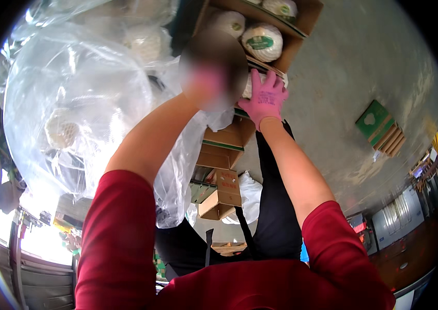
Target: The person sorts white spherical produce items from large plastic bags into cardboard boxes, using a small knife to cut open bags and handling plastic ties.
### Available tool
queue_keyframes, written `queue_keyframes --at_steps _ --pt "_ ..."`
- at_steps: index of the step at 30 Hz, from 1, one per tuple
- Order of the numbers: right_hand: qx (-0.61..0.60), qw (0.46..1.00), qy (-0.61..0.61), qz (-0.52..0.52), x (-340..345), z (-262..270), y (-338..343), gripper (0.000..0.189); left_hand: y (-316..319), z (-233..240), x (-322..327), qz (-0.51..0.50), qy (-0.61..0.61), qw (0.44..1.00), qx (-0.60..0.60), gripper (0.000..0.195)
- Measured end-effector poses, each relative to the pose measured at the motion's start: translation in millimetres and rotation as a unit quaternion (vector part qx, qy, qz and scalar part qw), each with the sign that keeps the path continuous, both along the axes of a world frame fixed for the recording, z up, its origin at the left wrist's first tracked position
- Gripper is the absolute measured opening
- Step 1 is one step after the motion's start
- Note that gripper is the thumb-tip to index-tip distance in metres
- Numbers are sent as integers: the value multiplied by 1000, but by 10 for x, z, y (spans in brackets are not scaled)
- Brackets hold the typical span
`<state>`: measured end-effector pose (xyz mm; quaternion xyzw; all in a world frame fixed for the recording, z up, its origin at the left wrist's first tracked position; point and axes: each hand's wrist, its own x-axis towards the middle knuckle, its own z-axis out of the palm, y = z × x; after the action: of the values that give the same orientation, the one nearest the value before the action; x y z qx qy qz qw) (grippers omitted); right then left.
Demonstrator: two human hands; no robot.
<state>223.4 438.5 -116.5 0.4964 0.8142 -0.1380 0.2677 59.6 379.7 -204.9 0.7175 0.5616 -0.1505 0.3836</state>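
My right hand (266,96), in a pink glove, curves over a round white foam-netted item (247,87) at a cardboard box's near end. Its fingers are spread over that item, close to the cardboard edge. A blurred patch covers my left hand (208,83); a pink tint shows there, but neither its fingers nor any hold can be made out. Just beyond the hands, a foam-netted round item with a green label (262,42) sits in an open cardboard box (294,48). Another netted item (231,24) lies beside it.
Clear plastic sheeting (87,77) spreads on the left, with a netted item (62,128) beneath or inside it. Open cardboard boxes (222,135) stand below my hands, near a smaller carton (224,193) and a white sack (249,190). Green-and-brown cartons (379,126) rest on the concrete floor (331,116).
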Motion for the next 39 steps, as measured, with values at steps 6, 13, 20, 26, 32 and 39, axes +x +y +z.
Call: queue_keyframes --at_steps 6,13,20,26,32,39 --pt "-203 950 -206 118 93 -168 -463 53 -523 -48 224 203 -63 977 31 34" --pt "-268 959 29 87 -1693 1686 -246 27 -1259 2533 -1109 484 -290 824 -54 32" --pt "-223 854 254 396 -4039 1701 -1721 59 -3226 3101 -2041 668 -240 646 -283 60" --pt "-104 794 281 529 -4743 951 -2188 72 -3852 2814 -1576 703 -76 650 -276 74" --pt "-639 748 165 67 -4252 1219 -1516 80 -3957 2843 -1531 694 -76 688 -200 63" --pt "-637 534 402 -383 -2038 2256 -724 112 -3246 1886 -2106 671 -342 658 -4 64"
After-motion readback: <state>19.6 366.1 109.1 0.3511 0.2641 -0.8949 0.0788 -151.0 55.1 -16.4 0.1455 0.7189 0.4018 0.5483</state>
